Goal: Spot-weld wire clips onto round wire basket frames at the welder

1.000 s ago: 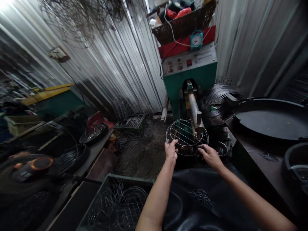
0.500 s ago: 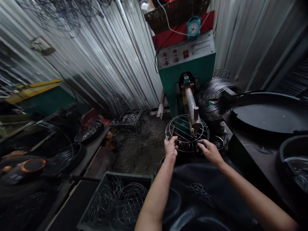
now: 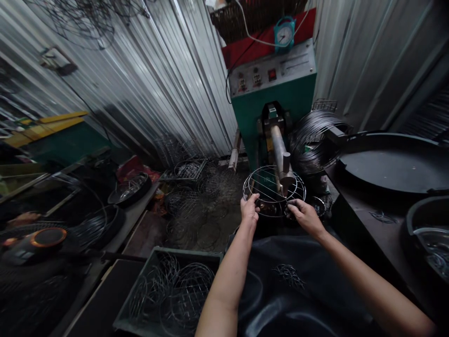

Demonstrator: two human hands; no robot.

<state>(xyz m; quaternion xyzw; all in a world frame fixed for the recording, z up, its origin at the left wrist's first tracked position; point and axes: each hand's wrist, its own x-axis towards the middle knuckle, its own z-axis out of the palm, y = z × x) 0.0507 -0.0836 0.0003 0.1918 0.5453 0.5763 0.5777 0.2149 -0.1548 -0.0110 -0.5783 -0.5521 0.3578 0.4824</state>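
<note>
Head view, both arms outstretched, left hand (image 3: 249,209) and right hand (image 3: 304,216) gripping round wire rack (image 3: 273,189) rim

- We see a dim scene; daylight glares off the ribbed silver metal wall (image 3: 168,93) at eleven o'clock.
- Edges bow and smear; our seven o'clock corner sinks into blurred shadow.

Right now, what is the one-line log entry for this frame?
left hand: gripping round wire rack rim | right hand: gripping rim | rack: under green machine arm
</note>
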